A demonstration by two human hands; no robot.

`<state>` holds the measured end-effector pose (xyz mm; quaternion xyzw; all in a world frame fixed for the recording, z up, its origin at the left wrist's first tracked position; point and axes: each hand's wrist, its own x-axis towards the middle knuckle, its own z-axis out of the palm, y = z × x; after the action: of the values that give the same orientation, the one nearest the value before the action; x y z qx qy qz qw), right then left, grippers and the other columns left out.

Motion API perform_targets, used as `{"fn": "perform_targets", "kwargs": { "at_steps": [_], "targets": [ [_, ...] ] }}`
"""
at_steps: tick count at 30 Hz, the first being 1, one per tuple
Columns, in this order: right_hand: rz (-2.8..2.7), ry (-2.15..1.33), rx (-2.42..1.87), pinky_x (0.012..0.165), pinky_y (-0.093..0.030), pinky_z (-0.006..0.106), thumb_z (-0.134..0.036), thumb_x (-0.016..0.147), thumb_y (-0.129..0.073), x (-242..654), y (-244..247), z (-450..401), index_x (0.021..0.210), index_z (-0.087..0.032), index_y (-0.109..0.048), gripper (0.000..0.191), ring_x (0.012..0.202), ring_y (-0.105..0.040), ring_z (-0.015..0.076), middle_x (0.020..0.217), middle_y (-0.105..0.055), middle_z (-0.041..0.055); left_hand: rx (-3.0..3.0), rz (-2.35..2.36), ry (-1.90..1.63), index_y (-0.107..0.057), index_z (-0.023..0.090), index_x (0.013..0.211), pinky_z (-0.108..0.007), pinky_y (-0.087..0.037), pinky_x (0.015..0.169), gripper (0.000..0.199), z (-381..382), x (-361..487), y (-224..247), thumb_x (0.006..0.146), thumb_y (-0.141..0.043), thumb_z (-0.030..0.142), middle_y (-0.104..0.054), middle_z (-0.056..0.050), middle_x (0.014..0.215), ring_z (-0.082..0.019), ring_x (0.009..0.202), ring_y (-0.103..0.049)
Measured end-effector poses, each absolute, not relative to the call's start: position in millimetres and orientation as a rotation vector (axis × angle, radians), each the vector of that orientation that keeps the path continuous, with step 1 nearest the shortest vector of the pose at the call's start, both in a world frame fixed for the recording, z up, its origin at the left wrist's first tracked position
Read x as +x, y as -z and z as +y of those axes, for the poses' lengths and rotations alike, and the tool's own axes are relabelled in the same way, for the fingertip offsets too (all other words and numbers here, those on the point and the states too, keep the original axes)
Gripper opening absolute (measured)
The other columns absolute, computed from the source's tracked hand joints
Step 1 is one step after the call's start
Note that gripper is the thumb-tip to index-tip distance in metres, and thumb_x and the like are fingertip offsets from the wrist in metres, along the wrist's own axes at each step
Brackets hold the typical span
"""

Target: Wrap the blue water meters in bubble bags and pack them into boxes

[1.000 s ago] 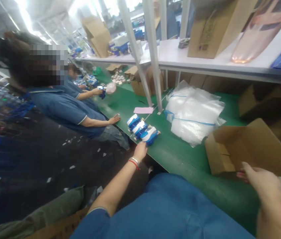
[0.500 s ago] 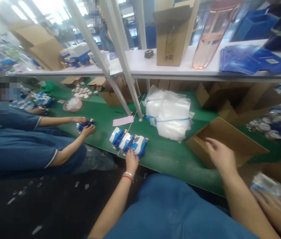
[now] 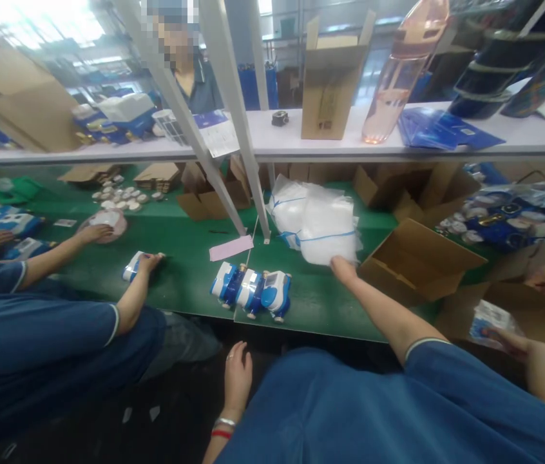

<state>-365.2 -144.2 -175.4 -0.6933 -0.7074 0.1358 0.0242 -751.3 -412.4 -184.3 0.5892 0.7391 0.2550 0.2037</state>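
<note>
My right hand reaches forward to the near edge of a stack of clear plastic bags with blue bands. Its fingers are closed at the bag's edge, partly hidden. In front of the workbench, below its edge, my left hand hangs with loosely bent fingers apart and holds nothing. Three blue-and-white water meters with brass-coloured ends stand side by side on the green bench top, beyond my left hand. An open cardboard box is right of my right hand.
A pink slip lies behind the meters, near slanted metal posts. The shelf above carries a pink bottle and a carton. Co-workers work at left and right; a right-hand co-worker holds a bagged item.
My left hand has left the meters and drawn back below the bench edge. My right hand has moved left from the cardboard box to the plastic bags. The left co-worker's hands have moved apart.
</note>
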Motion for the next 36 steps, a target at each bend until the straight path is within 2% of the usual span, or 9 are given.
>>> {"fn": "perform_targets", "kwargs": {
  "at_steps": [7, 10, 13, 18, 23, 27, 31, 34, 36],
  "targets": [
    [-2.273, -0.514, -2.103, 0.088, -0.038, 0.022, -0.027, 0.087, -0.056, -375, 178, -133, 0.099, -0.012, -0.061, 0.019, 0.099, -0.054, 0.0165, 0.108, -0.060, 0.0111, 1.732, 1.954, -0.710, -0.064, 0.014, 0.102, -0.044, -0.044, 0.101, 0.028, -386, -763, 174, 0.086, -0.043, 0.023, -0.062, -0.012, 0.114, -0.024, 0.110, -0.057],
    [-2.271, -0.549, -2.083, 0.089, -0.038, 0.022, -0.029, 0.091, -0.048, -369, 178, -124, 0.104, -0.014, -0.062, 0.024, 0.099, -0.055, 0.0157, 0.108, -0.062, 0.0095, 1.759, 1.912, -0.722, -0.065, 0.015, 0.102, -0.044, -0.044, 0.101, 0.028, -374, -753, 164, 0.087, -0.043, 0.023, -0.062, -0.012, 0.114, -0.024, 0.111, -0.057],
    [-2.213, -0.512, -2.132, 0.096, -0.036, 0.026, -0.023, 0.093, -0.040, -363, 180, -117, 0.122, -0.011, -0.054, 0.035, 0.112, -0.051, 0.0186, 0.124, -0.055, 0.0145, 1.759, 1.887, -0.723, -0.065, 0.016, 0.102, -0.044, -0.044, 0.101, 0.028, -372, -741, 155, 0.087, -0.043, 0.023, -0.062, -0.011, 0.115, -0.023, 0.111, -0.057],
    [-2.206, -0.493, -2.147, 0.105, -0.030, 0.032, -0.012, 0.083, -0.051, -363, 200, -104, 0.135, -0.010, -0.042, 0.054, 0.128, -0.038, 0.0233, 0.143, -0.038, 0.0175, 1.708, 1.891, -0.671, -0.067, 0.019, 0.098, -0.045, -0.046, 0.099, 0.027, -385, -737, 159, 0.086, -0.044, 0.026, -0.063, -0.010, 0.113, -0.024, 0.110, -0.058],
    [-2.187, -0.498, -2.100, 0.099, -0.034, 0.035, -0.003, 0.085, -0.038, -368, 222, -84, 0.111, -0.004, -0.058, 0.033, 0.113, -0.050, 0.0249, 0.119, -0.055, 0.0231, 1.598, 2.002, -0.561, -0.069, 0.021, 0.094, -0.045, -0.048, 0.098, 0.027, -403, -745, 173, 0.084, -0.045, 0.029, -0.065, -0.009, 0.111, -0.025, 0.109, -0.060],
    [-2.184, -0.532, -1.965, 0.095, -0.038, 0.032, -0.012, 0.091, -0.036, -372, 213, -85, 0.099, -0.010, -0.060, 0.026, 0.105, -0.053, 0.0220, 0.108, -0.059, 0.0175, 1.540, 2.034, -0.535, -0.068, 0.020, 0.093, -0.046, -0.046, 0.098, 0.027, -396, -734, 165, 0.084, -0.045, 0.028, -0.065, -0.010, 0.110, -0.025, 0.108, -0.060],
    [-2.052, -0.652, -1.630, 0.091, -0.043, 0.027, -0.030, 0.092, -0.042, -377, 181, -101, 0.097, -0.019, -0.057, 0.020, 0.101, -0.055, 0.0157, 0.111, -0.060, 0.0075, 1.491, 1.789, -0.550, -0.064, 0.019, 0.107, -0.040, -0.047, 0.097, 0.029, -341, -678, 158, 0.087, -0.046, 0.028, -0.064, -0.009, 0.113, -0.022, 0.104, -0.061],
    [-1.837, -0.840, -1.415, 0.084, -0.047, 0.029, -0.037, 0.088, -0.048, -378, 156, -114, 0.086, -0.019, -0.057, 0.021, 0.096, -0.057, 0.0163, 0.106, -0.061, 0.0070, 1.282, 1.590, -0.495, -0.054, 0.013, 0.123, -0.036, -0.050, 0.089, 0.044, -276, -614, 162, 0.082, -0.060, 0.029, -0.059, -0.015, 0.123, -0.020, 0.090, -0.065],
    [-1.778, -0.946, -1.384, 0.084, -0.048, 0.031, -0.039, 0.087, -0.050, -378, 140, -123, 0.083, -0.019, -0.057, 0.022, 0.097, -0.058, 0.0171, 0.106, -0.062, 0.0073, 1.114, 1.566, -0.463, -0.053, 0.008, 0.121, -0.035, -0.052, 0.082, 0.048, -235, -575, 167, 0.082, -0.064, 0.033, -0.062, -0.019, 0.115, -0.022, 0.088, -0.065]
  ]
}}
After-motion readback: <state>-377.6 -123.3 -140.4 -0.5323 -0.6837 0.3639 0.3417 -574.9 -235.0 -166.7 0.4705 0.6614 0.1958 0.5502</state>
